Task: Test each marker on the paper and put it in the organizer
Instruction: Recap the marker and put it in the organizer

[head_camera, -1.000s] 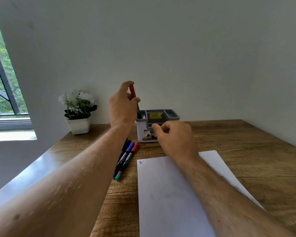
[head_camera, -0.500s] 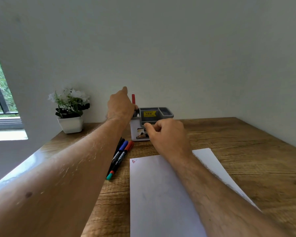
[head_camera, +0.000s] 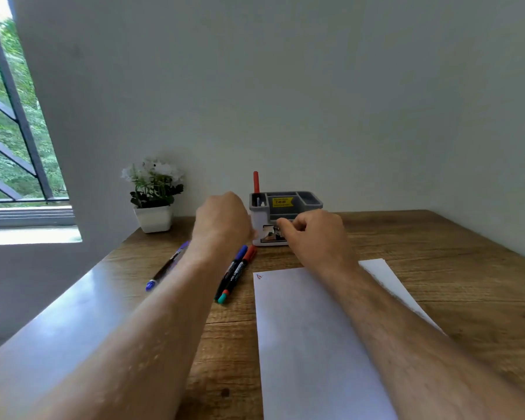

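In the organizer [head_camera: 285, 204], the red marker [head_camera: 256, 181] stands clear of the left grip [head_camera: 223, 219].

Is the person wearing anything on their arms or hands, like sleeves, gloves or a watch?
No. Both forearms are bare all the way to the bottom of the picture, with no sleeves showing. The left hand and the right hand have no gloves, and no watch, bracelet or band shows on either wrist. No rings show on the parts of the fingers that can be seen. The forearms have fine hair on them.
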`<state>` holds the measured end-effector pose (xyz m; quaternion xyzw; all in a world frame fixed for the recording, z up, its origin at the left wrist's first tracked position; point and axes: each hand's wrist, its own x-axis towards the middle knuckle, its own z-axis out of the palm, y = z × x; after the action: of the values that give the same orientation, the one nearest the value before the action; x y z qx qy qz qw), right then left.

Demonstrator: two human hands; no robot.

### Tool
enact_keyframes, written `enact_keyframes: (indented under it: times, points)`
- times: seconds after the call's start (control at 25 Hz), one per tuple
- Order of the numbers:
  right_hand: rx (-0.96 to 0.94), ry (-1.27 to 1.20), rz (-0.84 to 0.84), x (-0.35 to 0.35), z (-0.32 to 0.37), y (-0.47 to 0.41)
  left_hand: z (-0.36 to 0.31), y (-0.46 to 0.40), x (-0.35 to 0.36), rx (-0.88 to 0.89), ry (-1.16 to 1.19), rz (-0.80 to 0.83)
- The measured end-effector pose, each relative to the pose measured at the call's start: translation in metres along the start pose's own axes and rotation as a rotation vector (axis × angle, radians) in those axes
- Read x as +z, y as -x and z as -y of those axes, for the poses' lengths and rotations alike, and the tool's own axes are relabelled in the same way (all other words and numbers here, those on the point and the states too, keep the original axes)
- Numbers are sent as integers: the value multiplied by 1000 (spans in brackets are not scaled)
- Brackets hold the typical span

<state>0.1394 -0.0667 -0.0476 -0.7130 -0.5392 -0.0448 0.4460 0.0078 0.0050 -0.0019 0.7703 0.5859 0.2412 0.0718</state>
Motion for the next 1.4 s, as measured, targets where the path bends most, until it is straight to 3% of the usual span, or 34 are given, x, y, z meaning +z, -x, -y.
enact_keyframes:
  times: [0.24,0.96,1.04,1.2,1.4]
  points:
    - [-45,40,-18,-1,-1,-2,3,12,11,45,-195,146]
    - [-48,46,1,1,0,-1,3,11,23,62,-129,20]
    - [-46,26,5,3,0,-1,2,13,13,48,-42,-59]
    - [-134,-60,10,0,5,2,-3,14,1,-21,355,-94]
    - [-187,-148,53,-5,10,6,-4,16,8,-110,948,69]
